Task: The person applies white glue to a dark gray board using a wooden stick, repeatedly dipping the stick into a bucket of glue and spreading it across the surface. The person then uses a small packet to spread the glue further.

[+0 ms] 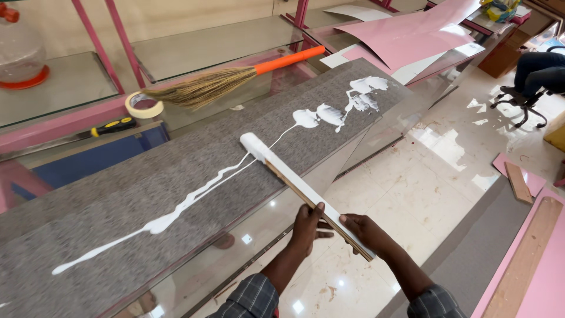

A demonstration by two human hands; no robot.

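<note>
Had both my left hand [307, 227] and right hand [364, 229] fingers clenched round the near end of the long white-faced wooden strip [306, 191], light but stiff I'd say, far tip in slippery white glue [176, 212] on the grey speckled table [118, 194].

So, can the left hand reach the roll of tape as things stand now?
Probably not. The left hand grips the near end of the white strip, and the tape roll lies across the wide grey slab, beside the broom.

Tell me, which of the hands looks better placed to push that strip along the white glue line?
Probably the left hand: it grips the strip higher up, nearer the glue on the grey board. The right hand holds the strip's near end, steadying it.
</note>
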